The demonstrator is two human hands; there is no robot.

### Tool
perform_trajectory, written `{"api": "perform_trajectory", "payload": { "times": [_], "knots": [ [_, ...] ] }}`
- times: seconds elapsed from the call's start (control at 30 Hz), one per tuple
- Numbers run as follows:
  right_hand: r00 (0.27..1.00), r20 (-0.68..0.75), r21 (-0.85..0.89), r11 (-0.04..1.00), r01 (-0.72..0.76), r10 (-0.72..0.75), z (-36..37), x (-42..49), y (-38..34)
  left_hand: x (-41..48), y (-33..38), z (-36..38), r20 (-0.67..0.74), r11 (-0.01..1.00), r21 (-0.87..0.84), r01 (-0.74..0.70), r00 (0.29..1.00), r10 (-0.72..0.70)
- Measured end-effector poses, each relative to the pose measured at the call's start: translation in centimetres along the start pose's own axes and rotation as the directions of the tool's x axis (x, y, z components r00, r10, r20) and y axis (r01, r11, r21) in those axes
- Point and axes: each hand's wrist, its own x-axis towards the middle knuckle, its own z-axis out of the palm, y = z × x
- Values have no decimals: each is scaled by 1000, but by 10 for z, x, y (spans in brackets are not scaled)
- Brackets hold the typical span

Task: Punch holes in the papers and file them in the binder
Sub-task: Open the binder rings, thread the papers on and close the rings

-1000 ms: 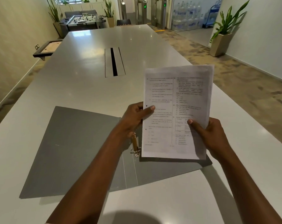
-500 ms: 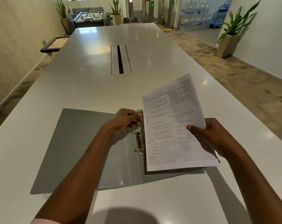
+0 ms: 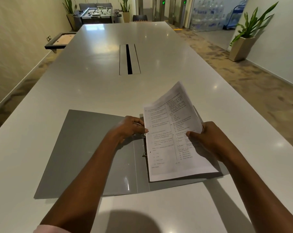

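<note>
A grey binder lies open flat on the white table. Its metal ring mechanism runs along the spine. A printed sheaf of papers rests over the binder's right half, its left edge at the rings and its far right corner lifted. My left hand pinches the papers' left edge near the upper ring. My right hand grips the right edge, thumb on top. Dark punched holes show along the left margin.
The long white table stretches ahead with a cable slot in its middle. A potted plant stands by the right wall. A foosball table sits at the far end, a low shelf on the left wall.
The papers came down from upright in front of me onto the binder's right half. My left hand slid to the left edge by the rings. The view tilted down slightly.
</note>
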Motion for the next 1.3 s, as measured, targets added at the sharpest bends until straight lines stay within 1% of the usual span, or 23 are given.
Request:
{"api": "perform_trajectory", "payload": {
  "times": [0.17,0.23,0.43,0.63,0.87,0.93,1.0,1.03,1.07,1.1,1.13,1.2,1.23,1.3],
  "knots": [
    [1000,-23,-61,998,3,-4,2,3,-8,4,-6,3,-38,1000,-17,-27,999,26],
    [1000,-21,-70,998,-1,0,2,4,-12,5,-8,6,-45,998,-50,-27,999,24],
    [1000,-6,-91,996,-7,6,3,6,-19,8,-11,7,-19,993,-120,24,999,-26],
    [1000,-6,-107,994,-16,16,1,8,-24,8,-7,5,-1,991,-127,31,999,-32],
    [1000,1,-158,987,-11,12,-4,12,-30,5,0,11,-17,988,-135,70,997,-73],
    [1000,7,-169,985,-21,22,-6,14,-31,0,-3,16,-95,977,-212,40,994,-61],
    [999,19,-175,984,-32,36,-7,15,-30,-7,-9,22,-271,966,-253,-46,962,-25],
    [999,25,-170,985,-37,42,-7,15,-30,-10,-14,24,-330,965,-251,-74,944,-14],
    [998,29,-166,985,-43,49,-8,15,-29,-14,-18,25,-338,964,-258,-70,941,-23],
    [998,33,-161,986,-52,58,-8,15,-29,-21,-21,25,-306,965,-261,-34,951,-49],
    [997,36,-156,986,-62,68,-8,16,-28,-30,-21,26,-253,971,-237,31,963,-92],
    [996,37,-152,985,-76,82,-8,17,-28,-45,-20,28,-161,977,-137,162,970,-184],
    [996,39,-154,985,-78,85,-7,18,-28,-52,-19,30,-122,973,-115,202,969,-216],
    [996,40,-151,985,-77,84,-7,19,-28,-57,-22,34,-21,956,-145,257,965,-262]
  ]
}}
